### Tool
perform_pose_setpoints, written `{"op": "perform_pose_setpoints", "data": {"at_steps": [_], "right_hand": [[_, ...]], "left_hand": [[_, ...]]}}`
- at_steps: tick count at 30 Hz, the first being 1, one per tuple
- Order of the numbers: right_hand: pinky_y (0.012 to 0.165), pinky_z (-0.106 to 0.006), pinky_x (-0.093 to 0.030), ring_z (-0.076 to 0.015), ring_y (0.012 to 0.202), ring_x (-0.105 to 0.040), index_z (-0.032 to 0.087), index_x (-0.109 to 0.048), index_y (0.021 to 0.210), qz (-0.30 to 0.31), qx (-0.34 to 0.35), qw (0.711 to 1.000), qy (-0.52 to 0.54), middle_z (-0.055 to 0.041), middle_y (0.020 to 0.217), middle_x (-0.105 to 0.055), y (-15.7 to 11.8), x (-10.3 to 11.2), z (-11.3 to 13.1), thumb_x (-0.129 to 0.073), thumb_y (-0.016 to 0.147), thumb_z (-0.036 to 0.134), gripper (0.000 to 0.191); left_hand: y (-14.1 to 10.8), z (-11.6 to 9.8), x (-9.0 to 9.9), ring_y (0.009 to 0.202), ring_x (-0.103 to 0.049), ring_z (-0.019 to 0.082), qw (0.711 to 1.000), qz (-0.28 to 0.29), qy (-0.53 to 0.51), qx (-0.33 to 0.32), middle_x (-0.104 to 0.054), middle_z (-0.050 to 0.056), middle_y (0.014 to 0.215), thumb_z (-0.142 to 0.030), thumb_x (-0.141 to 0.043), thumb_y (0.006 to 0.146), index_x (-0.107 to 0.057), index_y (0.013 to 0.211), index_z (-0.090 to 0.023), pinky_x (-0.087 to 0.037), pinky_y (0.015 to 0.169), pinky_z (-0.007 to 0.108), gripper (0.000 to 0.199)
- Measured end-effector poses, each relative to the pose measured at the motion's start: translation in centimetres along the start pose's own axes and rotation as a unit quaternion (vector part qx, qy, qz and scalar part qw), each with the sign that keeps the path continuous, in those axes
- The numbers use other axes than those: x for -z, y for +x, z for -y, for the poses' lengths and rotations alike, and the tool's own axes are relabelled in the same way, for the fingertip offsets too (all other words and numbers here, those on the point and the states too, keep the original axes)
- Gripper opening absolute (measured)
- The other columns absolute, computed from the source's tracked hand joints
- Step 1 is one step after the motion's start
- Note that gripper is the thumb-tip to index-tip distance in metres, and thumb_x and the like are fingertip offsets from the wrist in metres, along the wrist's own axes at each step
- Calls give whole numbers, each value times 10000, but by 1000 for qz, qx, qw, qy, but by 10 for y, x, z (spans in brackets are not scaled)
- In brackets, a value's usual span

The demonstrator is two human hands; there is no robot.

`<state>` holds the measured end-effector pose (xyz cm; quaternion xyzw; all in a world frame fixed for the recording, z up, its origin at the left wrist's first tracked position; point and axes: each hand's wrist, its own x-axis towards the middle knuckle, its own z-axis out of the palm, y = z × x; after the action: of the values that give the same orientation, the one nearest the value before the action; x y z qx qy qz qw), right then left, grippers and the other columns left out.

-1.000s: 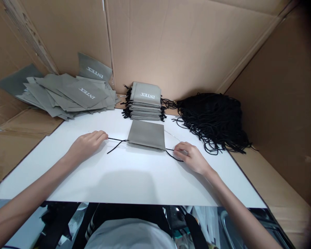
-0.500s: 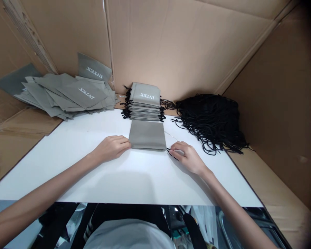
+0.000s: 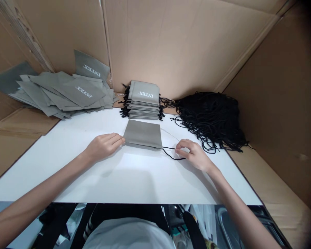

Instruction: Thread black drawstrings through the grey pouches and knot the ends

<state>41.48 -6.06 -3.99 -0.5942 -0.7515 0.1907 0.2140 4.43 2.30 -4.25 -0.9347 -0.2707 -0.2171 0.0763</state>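
While in left grip (image 3: 106,146), one grey pouch (image 3: 143,134) by its corner, in right grip (image 3: 193,154), one of two black cord strands (image 3: 169,148).

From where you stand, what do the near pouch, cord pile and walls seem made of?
Near pouch: perhaps synthetic cloth; matte grey, thin pliant-looking edge.
Cord pile: likely textile; dull black, strands curling limply.
Walls: probably cardboard; matte brown, visible creases.

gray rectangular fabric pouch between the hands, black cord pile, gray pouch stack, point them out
Gray rectangular fabric pouch (image 3: 143,133), head view: middle of its upper face.
Black cord pile (image 3: 209,116), head view: middle of its bulk.
Gray pouch stack (image 3: 144,99), head view: its top face, below the lettering.
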Motion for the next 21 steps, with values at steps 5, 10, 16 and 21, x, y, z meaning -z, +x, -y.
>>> {"op": "perform_pose_setpoints", "data": {"at_steps": [5, 10, 16, 21], "right_hand": [[796, -331, -436, -218, 854, -611, 214, -625, 748, 6, -6, 1000, 5, -37, 854, -674, -8, 10, -4, -514, 885, 267, 184], [778, -340, -441, -225, 830, -609, 212, -624, 770, 17, -24, 1000, 8, -45, 859, -673, -16, 13, -12, -504, 884, 281, 180], [769, -332, -445, -223, 828, -613, 208, -627, 764, 12, -31, 999, 11, -48, 861, -674, -17, 13, -16, -510, 877, 297, 185], [758, -333, -453, -221, 815, -616, 203, -621, 767, 24, -49, 998, 8, -45, 844, -671, -20, 9, -14, -514, 895, 316, 202]], "left_hand": [[-7, 9, 6, 797, -675, 181, 999, -23, 37, -2, -728, 33, 850, -146, -423, 960, -681, 885, -220, -401, 557, 264, 279], [-13, 13, 7, 783, -682, 168, 996, -21, 86, -22, -738, 10, 836, -138, -430, 960, -671, 890, -218, -410, 577, 272, 264], [-14, 13, 10, 799, -687, 173, 995, -22, 92, -13, -740, 15, 838, -134, -416, 963, -664, 881, -214, -388, 549, 270, 273], [-16, 13, 8, 795, -684, 164, 995, -35, 95, -12, -738, 8, 836, -170, -464, 966, -660, 895, -204, -404, 573, 265, 212]]}}
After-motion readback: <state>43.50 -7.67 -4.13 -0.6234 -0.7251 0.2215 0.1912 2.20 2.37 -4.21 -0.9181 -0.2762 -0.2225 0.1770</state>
